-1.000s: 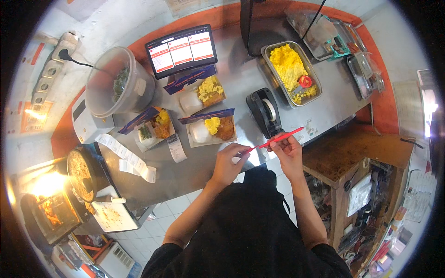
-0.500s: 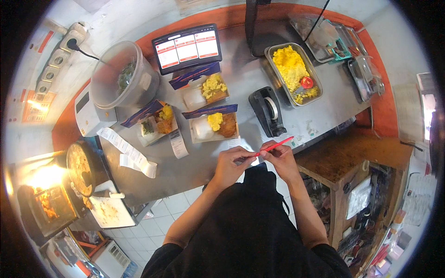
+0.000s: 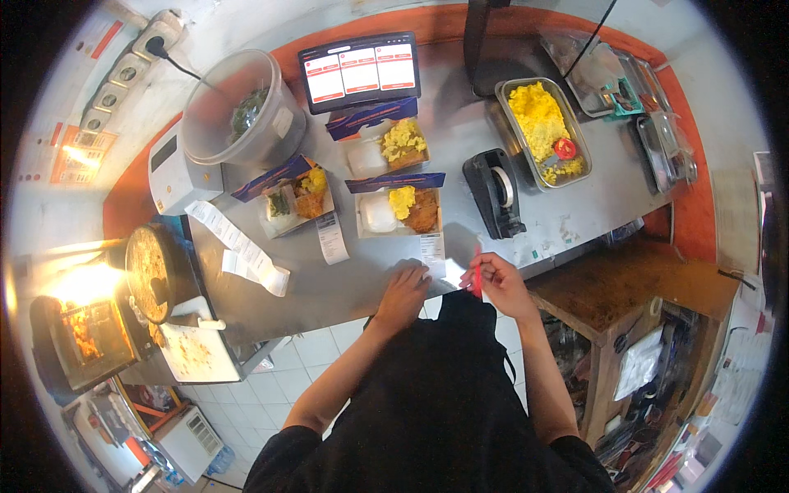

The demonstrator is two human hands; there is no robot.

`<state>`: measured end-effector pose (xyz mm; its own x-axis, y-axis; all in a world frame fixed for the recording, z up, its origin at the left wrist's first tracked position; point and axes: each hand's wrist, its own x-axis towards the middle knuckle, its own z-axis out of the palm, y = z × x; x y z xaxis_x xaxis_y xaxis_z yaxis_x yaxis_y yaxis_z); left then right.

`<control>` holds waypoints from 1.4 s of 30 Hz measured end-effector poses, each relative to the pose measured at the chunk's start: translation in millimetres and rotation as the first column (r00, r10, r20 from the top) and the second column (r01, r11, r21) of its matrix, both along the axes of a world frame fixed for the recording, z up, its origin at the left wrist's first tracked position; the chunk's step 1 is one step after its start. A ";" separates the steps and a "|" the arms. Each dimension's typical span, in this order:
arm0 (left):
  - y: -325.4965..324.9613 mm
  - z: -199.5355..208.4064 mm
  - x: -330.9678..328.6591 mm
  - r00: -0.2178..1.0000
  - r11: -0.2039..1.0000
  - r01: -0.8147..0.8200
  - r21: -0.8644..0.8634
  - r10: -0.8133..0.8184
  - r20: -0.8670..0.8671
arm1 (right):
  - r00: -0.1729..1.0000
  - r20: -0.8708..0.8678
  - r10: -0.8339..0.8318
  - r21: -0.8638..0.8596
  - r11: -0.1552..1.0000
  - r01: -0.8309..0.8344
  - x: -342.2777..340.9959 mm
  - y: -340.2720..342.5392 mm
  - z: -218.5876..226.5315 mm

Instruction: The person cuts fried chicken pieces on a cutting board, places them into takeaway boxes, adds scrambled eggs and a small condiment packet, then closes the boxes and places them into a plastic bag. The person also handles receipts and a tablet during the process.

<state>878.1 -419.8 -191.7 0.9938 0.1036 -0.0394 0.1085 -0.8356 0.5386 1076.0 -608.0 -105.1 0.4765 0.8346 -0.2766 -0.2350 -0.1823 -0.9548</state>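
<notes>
My right hand grips a red pen, held nearly upright at the front edge of the steel counter. My left hand rests flat on the counter edge, its fingers touching a white paper slip that hangs from the nearest food tray. That tray holds white rice, yellow egg and a brown fried piece. Two more filled trays lie beyond it, each with a blue lid propped at its back.
A black tape dispenser stands right of the trays. A metal pan of yellow egg, a tablet screen, a clear bucket, a white scale, receipts and a pan surround them.
The red pen swung from a slanted, raised hold to nearly upright as my right hand dropped to the counter edge. My left hand let go of the pen and settled by the paper slip.
</notes>
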 end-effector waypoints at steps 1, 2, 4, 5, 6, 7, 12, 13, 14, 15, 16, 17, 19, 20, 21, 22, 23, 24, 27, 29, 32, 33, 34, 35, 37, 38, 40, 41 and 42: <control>-0.2 -1.4 2.4 1.000 1.000 0.003 0.011 -0.003 0.011 | 0.992 0.110 0.069 -0.008 0.998 -0.068 -2.6 0.9 -8.5; -0.6 -2.0 3.8 1.000 1.000 0.008 0.023 -0.008 0.020 | 0.997 0.061 0.057 -0.082 0.995 -0.052 -9.4 5.3 -14.3; -3.6 -4.1 4.0 1.000 0.999 0.008 0.043 -0.009 0.022 | 1.000 -0.001 0.024 -0.167 0.986 -0.024 -17.9 17.5 -28.2; -5.7 -6.0 3.9 1.000 0.999 0.004 0.051 -0.005 0.016 | 0.999 -0.031 0.007 -0.210 0.978 -0.013 -21.8 24.2 -31.8; -7.1 -7.8 3.1 1.000 0.998 0.001 0.059 -0.001 0.010 | 0.998 -0.053 -0.015 -0.233 0.973 0.003 -26.0 28.7 -34.2; -6.5 -8.9 1.6 1.000 0.998 0.002 0.065 -0.004 0.028 | 0.999 0.034 -0.019 -0.211 0.977 0.026 -29.2 30.6 -42.6; -6.7 -13.7 -2.9 0.998 0.994 0.021 0.108 -0.027 0.056 | 0.955 0.279 -0.102 -0.178 0.972 0.156 -43.5 37.8 -71.6; -7.3 -12.6 -2.4 0.998 0.992 0.018 0.122 -0.026 0.063 | 0.945 0.310 -0.099 -0.176 0.971 0.160 -43.9 38.5 -75.1; -7.4 -11.6 -1.8 0.997 0.991 0.015 0.135 -0.025 0.070 | 0.935 0.342 -0.097 -0.174 0.971 0.164 -43.9 39.3 -78.6; -7.1 -10.6 -1.4 0.997 0.989 0.014 0.149 -0.025 0.077 | 0.923 0.372 -0.095 -0.172 0.970 0.169 -44.4 39.0 -81.7; -6.9 -10.3 -1.7 0.996 0.990 0.012 0.142 -0.024 0.086 | 0.923 0.372 -0.094 -0.171 0.971 0.168 -45.5 39.3 -81.5; -6.6 -10.1 -2.1 0.995 0.991 0.011 0.136 -0.024 0.094 | 0.923 0.372 -0.094 -0.169 0.971 0.167 -46.5 39.3 -81.2; -5.7 -10.4 -2.6 0.995 0.992 0.016 0.125 -0.029 0.096 | 0.915 0.391 -0.098 -0.160 0.972 0.172 -47.4 38.4 -82.4; -4.9 -10.9 -2.8 0.995 0.992 0.023 0.121 -0.034 0.089 | 0.906 0.411 -0.101 -0.152 0.972 0.177 -46.7 37.7 -84.0; -4.4 -11.5 -3.0 0.996 0.993 0.030 0.116 -0.039 0.083 | 0.897 0.430 -0.105 -0.143 0.973 0.182 -46.4 36.6 -85.4; -4.7 -13.7 -3.8 0.996 0.994 0.026 0.105 -0.035 0.082 | 0.899 0.427 -0.098 -0.155 0.971 0.180 -47.1 36.4 -84.4; -4.8 -15.9 -4.2 0.996 0.995 0.024 0.094 -0.031 0.082 | 0.901 0.424 -0.092 -0.167 0.970 0.177 -47.9 36.1 -83.4; -5.1 -18.1 -4.9 0.996 0.996 0.021 0.083 -0.028 0.081 | 0.903 0.421 -0.086 -0.178 0.968 0.175 -48.5 35.8 -82.3; -3.0 -14.8 -3.8 0.998 0.998 0.039 0.049 -0.041 0.037 | 0.953 0.292 -0.078 -0.205 0.969 0.142 -48.5 32.1 -86.4; -1.1 -11.9 -4.8 0.998 0.997 0.050 0.051 -0.051 0.030 | 0.922 0.380 -0.079 -0.200 0.966 0.165 -49.2 34.8 -75.8; -0.3 -11.5 -4.7 0.997 0.998 0.042 0.041 -0.045 0.060 | 0.910 0.410 -0.060 -0.204 0.967 0.156 -48.9 32.8 -72.8; -0.2 -12.0 -4.6 0.996 0.999 0.035 0.036 -0.038 0.077 | 0.914 0.403 -0.050 -0.207 0.968 0.145 -48.2 30.5 -73.3; 1.0 -12.8 -3.7 1.000 0.999 0.006 -0.052 -0.005 0.018 | 0.864 0.497 -0.080 -0.190 0.962 0.198 -46.5 28.8 -72.7; 3.0 -13.8 -3.1 0.999 0.990 -0.029 -0.137 0.023 -0.043 | 0.804 0.585 -0.107 -0.167 0.954 0.249 -44.5 26.8 -71.9; 13.8 -7.7 -1.5 0.986 0.960 -0.163 -0.229 0.168 -0.001 | 0.682 0.726 -0.086 -0.160 0.944 0.288 -36.6 23.9 -66.1; 28.3 8.2 -1.5 0.952 0.934 -0.256 -0.248 0.288 0.103 | 0.625 0.779 -0.038 -0.179 0.943 0.281 -30.9 24.5 -57.6; 58.1 30.8 5.6 0.812 0.820 -0.502 -0.276 0.556 0.177 | 0.656 0.751 0.073 -0.330 0.902 0.278 -18.2 28.6 -54.5; 72.8 37.2 14.2 0.701 0.711 -0.649 -0.271 0.697 0.150 | 0.655 0.754 0.047 -0.297 0.914 0.276 -10.7 36.6 -52.0; 87.7 48.0 25.0 0.639 0.657 -0.696 -0.289 0.751 0.167 | 0.654 0.756 0.026 -0.265 0.925 0.270 -2.0 47.2 -46.4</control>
<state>903.0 -332.1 -143.6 0.5761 0.8114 0.0985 0.4753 -0.4306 0.7673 1074.1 -560.7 -151.5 0.7327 0.6801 -0.0268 0.4714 -0.5355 -0.7007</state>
